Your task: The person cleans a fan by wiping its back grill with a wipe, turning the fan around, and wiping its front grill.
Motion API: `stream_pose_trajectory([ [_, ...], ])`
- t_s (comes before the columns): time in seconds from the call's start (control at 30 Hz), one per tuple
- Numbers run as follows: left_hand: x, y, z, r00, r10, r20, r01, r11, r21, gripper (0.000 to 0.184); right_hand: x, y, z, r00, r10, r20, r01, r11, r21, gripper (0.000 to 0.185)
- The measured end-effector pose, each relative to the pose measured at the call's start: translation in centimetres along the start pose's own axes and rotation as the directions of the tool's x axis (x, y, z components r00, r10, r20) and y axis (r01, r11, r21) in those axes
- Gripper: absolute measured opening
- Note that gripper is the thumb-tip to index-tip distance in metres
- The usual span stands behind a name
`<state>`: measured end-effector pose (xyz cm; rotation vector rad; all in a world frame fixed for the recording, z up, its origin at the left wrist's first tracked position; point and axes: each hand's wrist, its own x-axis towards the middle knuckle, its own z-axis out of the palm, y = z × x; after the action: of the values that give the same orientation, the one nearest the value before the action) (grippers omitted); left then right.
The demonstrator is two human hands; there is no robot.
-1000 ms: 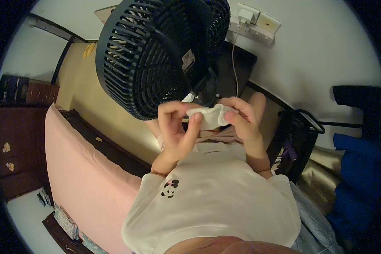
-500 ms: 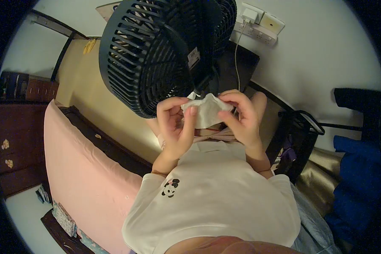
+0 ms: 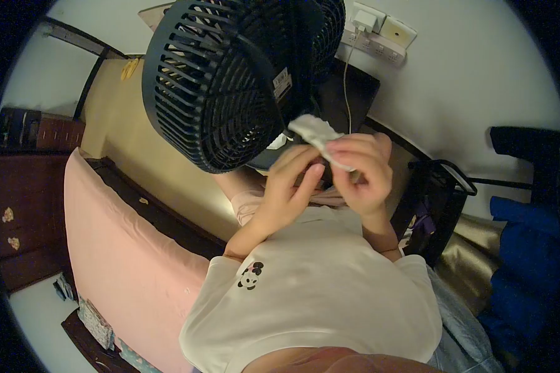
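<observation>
My right hand pinches a thin white cloth, possibly a tissue or wipe, between thumb and fingers. The cloth is bunched into a narrow strip slanting up and left toward the fan. My left hand is just left of it, fingers bent and thumb apart from them. Its fingertips are close to the cloth's lower edge; whether they touch is unclear. Directly beyond both hands is a large dark fan, its slatted casing tilted, with a label on it.
Behind the fan is a dark surface, with a white cable running up to a power strip on the wall. A pink-covered bed lies left. On the right are a black rack and blue fabric.
The cloth was spread between both hands; now it is bunched, tilted up-left and held in my right hand. My left hand has moved right, its thumb away from the cloth.
</observation>
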<state>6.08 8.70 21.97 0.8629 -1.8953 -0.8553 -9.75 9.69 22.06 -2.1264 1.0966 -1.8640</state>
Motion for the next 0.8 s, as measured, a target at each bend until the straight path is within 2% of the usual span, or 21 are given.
stream_pose_trajectory([
  [0.03,-0.1,-0.3,0.2,0.972,-0.18,0.152,0.222,0.917,-0.33,0.024,-0.1,0.0,0.1,1.0,0.001,0.001,-0.001,1.0,0.001,0.022],
  [0.07,-1.0,-1.3,0.5,0.958,-0.214,0.191,0.284,0.801,-0.527,0.029,-0.2,0.0,0.2,0.994,-0.081,0.07,0.083,0.996,-0.032,0.022],
  [0.1,-1.2,-1.6,0.8,0.958,-0.213,0.191,0.283,0.801,-0.527,0.029,-0.3,0.1,0.2,0.977,-0.159,0.142,0.169,0.984,-0.059,0.022],
  [0.17,-1.3,-1.7,1.4,0.957,-0.272,0.106,0.242,0.534,-0.81,0.03,-0.6,0.0,0.3,0.972,-0.192,0.136,0.203,0.977,-0.069,0.02],
  [0.23,-1.0,-1.6,1.6,0.949,-0.297,0.106,0.253,0.515,-0.819,0.03,-0.9,-0.2,-0.2,0.943,-0.229,0.242,0.254,0.965,-0.074,0.018],
  [0.27,-0.8,-1.5,1.6,0.942,-0.318,0.109,0.263,0.495,-0.828,0.031,-1.2,-0.5,-0.4,0.942,-0.231,0.243,0.255,0.964,-0.072,0.018],
  [0.33,-0.5,-1.3,1.5,0.937,-0.329,0.115,0.27,0.479,-0.835,0.032,-1.7,-1.0,-0.8,0.918,-0.25,0.307,0.343,0.891,-0.299,0.018],
  [0.37,-0.4,-1.2,1.5,0.933,-0.34,0.122,0.279,0.463,-0.841,0.033,-1.9,-0.9,-0.7,0.918,-0.249,0.308,0.342,0.891,-0.3,0.018],
  [0.43,-0.3,-1.2,1.6,0.937,-0.331,0.109,0.261,0.459,-0.849,0.034,-2.3,-0.8,-0.4,0.951,-0.198,0.237,0.274,0.896,-0.351,0.019],
  [0.5,-0.4,-1.4,1.5,0.942,-0.323,0.096,0.244,0.458,-0.855,0.035,-2.4,-0.8,-0.6,0.954,-0.166,0.25,0.253,0.893,-0.372,0.02],
  [0.6,-0.6,-1.8,1.6,0.94,-0.295,0.17,0.303,0.499,-0.812,0.036,-2.4,-0.6,-0.9,0.955,-0.135,0.263,0.236,0.884,-0.404,0.021],
  [0.67,-0.5,-1.6,2.0,0.942,-0.318,0.104,0.267,0.528,-0.806,0.038,-2.4,-0.7,-0.9,0.954,-0.139,0.265,0.243,0.878,-0.412,0.022],
  [0.77,-0.6,-1.4,2.1,0.934,-0.336,0.12,0.289,0.517,-0.806,0.04,-2.1,-0.7,-0.9,0.96,-0.112,0.255,0.21,0.893,-0.398,0.021],
  [0.8,-0.5,-1.3,2.1,0.934,-0.335,0.121,0.29,0.516,-0.806,0.04,-1.9,-0.6,-1.0,0.968,-0.054,0.244,0.145,0.916,-0.373,0.02],
])
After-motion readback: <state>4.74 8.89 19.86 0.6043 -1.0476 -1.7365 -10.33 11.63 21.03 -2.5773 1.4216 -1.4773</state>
